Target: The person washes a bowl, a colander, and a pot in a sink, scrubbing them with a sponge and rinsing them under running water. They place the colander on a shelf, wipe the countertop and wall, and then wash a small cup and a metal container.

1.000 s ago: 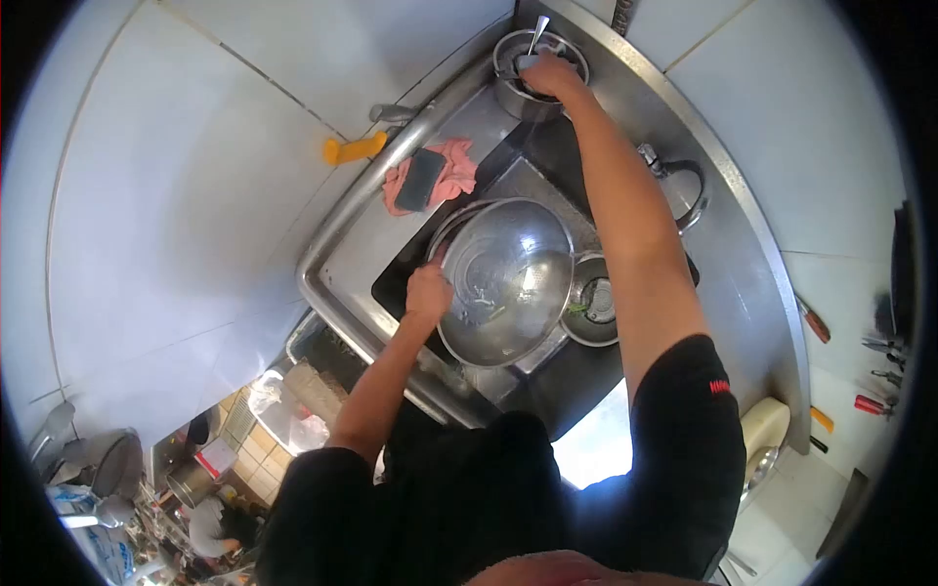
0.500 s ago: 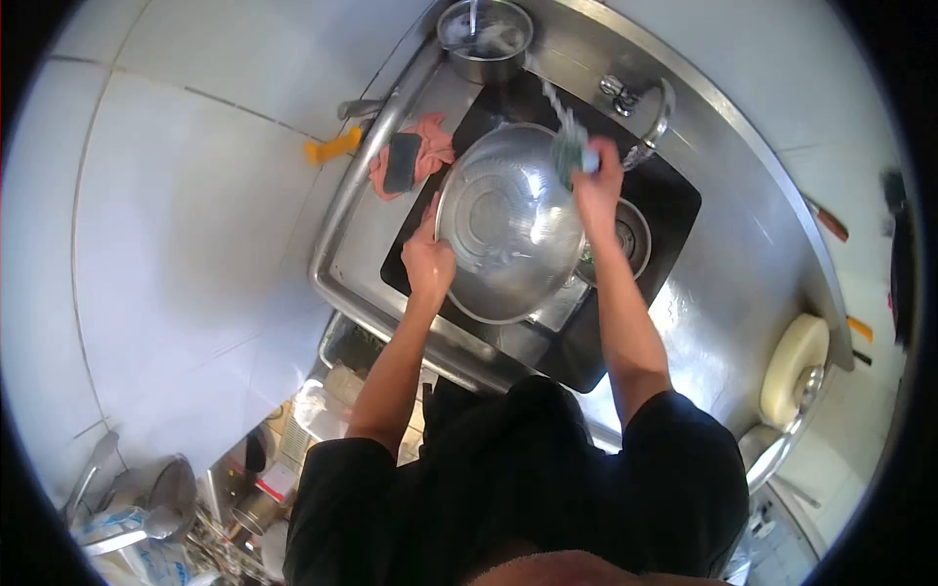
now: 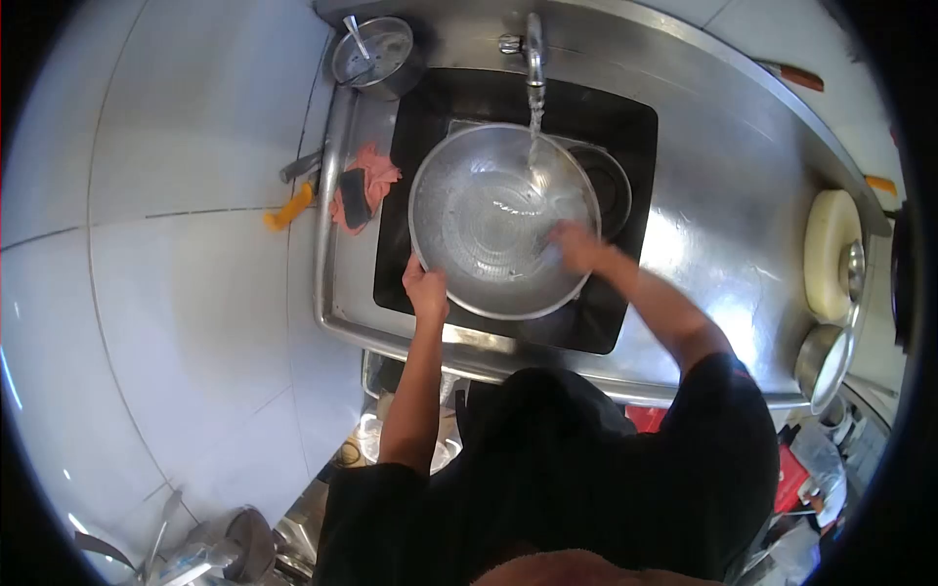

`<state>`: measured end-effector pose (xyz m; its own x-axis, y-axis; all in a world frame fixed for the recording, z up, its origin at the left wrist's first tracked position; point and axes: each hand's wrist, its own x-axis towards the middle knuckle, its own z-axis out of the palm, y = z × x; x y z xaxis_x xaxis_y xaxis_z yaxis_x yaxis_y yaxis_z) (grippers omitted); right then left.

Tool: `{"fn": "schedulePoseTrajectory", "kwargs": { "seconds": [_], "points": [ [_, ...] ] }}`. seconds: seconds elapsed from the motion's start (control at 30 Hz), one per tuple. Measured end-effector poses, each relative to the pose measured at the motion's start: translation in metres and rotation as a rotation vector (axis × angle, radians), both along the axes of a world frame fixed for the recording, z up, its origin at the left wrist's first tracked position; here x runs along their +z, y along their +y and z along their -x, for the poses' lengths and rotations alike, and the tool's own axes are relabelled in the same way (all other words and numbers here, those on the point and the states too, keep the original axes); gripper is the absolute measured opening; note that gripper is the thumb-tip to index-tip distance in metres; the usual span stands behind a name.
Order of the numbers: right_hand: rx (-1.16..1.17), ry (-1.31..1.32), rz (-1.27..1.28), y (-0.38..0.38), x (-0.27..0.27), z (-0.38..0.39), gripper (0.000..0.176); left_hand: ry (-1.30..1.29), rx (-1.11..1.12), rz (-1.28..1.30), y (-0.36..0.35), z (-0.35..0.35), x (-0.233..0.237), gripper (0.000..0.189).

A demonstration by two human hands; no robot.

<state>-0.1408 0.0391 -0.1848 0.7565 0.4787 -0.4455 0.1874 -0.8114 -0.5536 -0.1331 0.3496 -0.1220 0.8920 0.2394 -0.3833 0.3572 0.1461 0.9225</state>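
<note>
A large round metal bowl (image 3: 469,288) sits tilted slightly in the dark sink basin (image 3: 625,283). My left hand (image 3: 427,291) is closed on its near-left rim. Inside the bowl's right side, my right hand (image 3: 578,246) is blurred by motion; its fingers look closed around a small pale bluish thing too smeared to name. Water runs from the faucet (image 3: 534,63) into the bowl, where a shallow layer glints. Partly hidden behind the bowl's right edge is a smaller round metal vessel (image 3: 614,190) in the basin.
A pot (image 3: 396,78) holding cloudy liquid and a utensil stands at the back-left corner. On the left ledge, a dark sponge (image 3: 354,198) lies on a pink cloth (image 3: 381,174). A thick round cream-coloured block (image 3: 829,256) and a metal bowl (image 3: 823,361) are at the counter's right end.
My right hand has moved from the stream near the faucet down into the bowl. Water now falls straight into the bowl. My view has turned; the left hand keeps the rim.
</note>
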Motion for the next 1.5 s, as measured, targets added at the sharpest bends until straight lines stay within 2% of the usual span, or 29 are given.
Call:
{"fn": "schedulePoseTrajectory", "kwargs": {
  "seconds": [0.03, 0.1, 0.13, 0.17, 0.23, 0.3, 0.37, 0.4, 0.43, 0.5, 0.57, 0.63, 0.67, 0.73, 0.77, 0.8, 0.83, 0.9, 0.97, 1.03, 1.07, 1.17, 1.23, 1.27, 1.3, 1.37, 1.4, 1.43, 1.5],
  "points": [
    [-0.186, -0.017, 0.167, -0.020, -0.002, -0.025, 0.042, 0.014, -0.056, 0.005, -0.001, 0.009, -0.001, 0.060],
    [-0.355, -0.579, 0.024, -0.025, -0.029, -0.075, 0.038, 0.076, -0.141, 0.030, -0.018, 0.022, 0.006, 0.063],
    [-0.512, -0.452, -0.099, 0.001, -0.006, -0.098, 0.038, 0.124, -0.131, 0.053, -0.023, 0.024, 0.003, 0.062],
    [-0.640, -0.665, -0.116, 0.040, -0.073, -0.120, 0.044, 0.170, -0.112, 0.073, -0.026, 0.024, 0.001, 0.061],
    [-0.712, -0.603, -0.542, 0.113, -0.054, -0.131, 0.047, 0.135, -0.078, 0.117, -0.029, 0.019, -0.002, 0.054],
    [-0.813, -0.364, -0.879, 0.167, -0.001, -0.108, 0.049, 0.118, -0.075, 0.125, -0.019, 0.011, -0.003, 0.051],
    [-0.622, -0.213, -0.918, 0.181, 0.016, -0.070, 0.048, 0.118, -0.117, 0.121, -0.007, -0.004, -0.009, 0.053],
    [-0.588, -0.076, -0.928, 0.174, 0.019, -0.051, 0.048, 0.103, -0.082, 0.164, -0.017, -0.012, 0.015, 0.049],
    [-0.552, 0.063, -0.938, 0.158, 0.018, -0.035, 0.048, 0.107, -0.079, 0.136, -0.013, -0.013, 0.015, 0.047],
    [-0.218, -0.051, -0.684, 0.107, -0.016, -0.003, 0.039, 0.084, -0.075, 0.097, 0.000, -0.015, 0.018, 0.048],
    [0.026, -0.183, -0.459, 0.053, -0.017, -0.008, 0.040, 0.059, -0.067, 0.039, 0.006, -0.010, 0.020, 0.050],
    [-0.215, -0.112, -0.073, 0.025, -0.014, -0.041, 0.037, 0.034, -0.079, 0.010, 0.008, -0.009, 0.026, 0.052],
    [-0.468, -0.227, -0.044, 0.025, -0.015, -0.052, 0.040, 0.031, -0.091, 0.007, 0.004, -0.009, 0.036, 0.052],
    [-0.571, -0.409, -0.240, 0.053, -0.042, -0.070, 0.040, 0.016, -0.124, -0.011, -0.004, -0.011, 0.046, 0.051],
    [-0.517, -0.440, -0.232, 0.082, -0.050, -0.077, 0.043, 0.041, -0.082, -0.022, -0.015, -0.016, 0.057, 0.049],
    [-0.503, -0.305, -0.255, 0.109, -0.020, -0.066, 0.048, 0.057, -0.095, -0.041, -0.012, -0.019, 0.052, 0.050],
    [-0.445, -0.315, -0.430, 0.137, -0.018, -0.054, 0.050, 0.069, -0.105, -0.057, -0.004, -0.025, 0.043, 0.050],
    [-0.218, -0.062, -0.450, 0.164, 0.034, -0.029, 0.051, 0.128, -0.098, -0.038, 0.016, -0.044, 0.025, 0.046],
    [-0.292, 0.317, -0.625, 0.167, 0.045, -0.022, 0.058, 0.238, -0.114, -0.082, 0.029, -0.060, 0.031, 0.045],
    [-0.215, 0.365, -0.560, 0.138, 0.077, -0.020, 0.062, 0.394, -0.159, -0.186, 0.031, -0.076, 0.050, 0.046],
    [-0.179, 0.390, -0.531, 0.123, 0.089, -0.019, 0.065, 0.421, -0.203, -0.063, 0.038, -0.084, 0.043, 0.044],
    [0.000, 0.136, -0.495, 0.094, 0.093, -0.026, 0.063, 0.471, -0.397, -0.166, 0.029, -0.100, 0.071, 0.041],
    [-0.006, 0.217, -0.443, 0.054, 0.173, -0.042, 0.052, 0.448, -0.565, -0.405, 0.010, -0.107, 0.102, 0.036],
    [-0.042, 0.244, -0.572, 0.039, 0.171, -0.052, 0.050, 0.439, -0.647, -0.526, 0.003, -0.109, 0.116, 0.036],
    [-0.076, 0.273, -0.702, 0.023, 0.167, -0.065, 0.048, 0.315, -0.794, -0.651, 0.000, -0.110, 0.129, 0.036],
    [-0.132, 0.248, -0.724, -0.001, 0.172, -0.087, 0.047, 0.053, -1.082, -0.901, 0.001, -0.113, 0.148, 0.039],
    [-0.129, 0.128, -0.681, -0.014, 0.186, -0.096, 0.047, 0.112, -1.218, -0.615, 0.004, -0.113, 0.151, 0.034],
    [-0.129, 0.012, -0.637, -0.025, 0.196, -0.102, 0.047, 0.150, -1.220, -0.479, 0.008, -0.109, 0.143, 0.032],
    [-0.375, -0.053, -0.756, -0.037, 0.196, -0.110, 0.053, 0.226, -1.209, -0.199, 0.010, -0.089, 0.114, 0.031]
  ]
}}
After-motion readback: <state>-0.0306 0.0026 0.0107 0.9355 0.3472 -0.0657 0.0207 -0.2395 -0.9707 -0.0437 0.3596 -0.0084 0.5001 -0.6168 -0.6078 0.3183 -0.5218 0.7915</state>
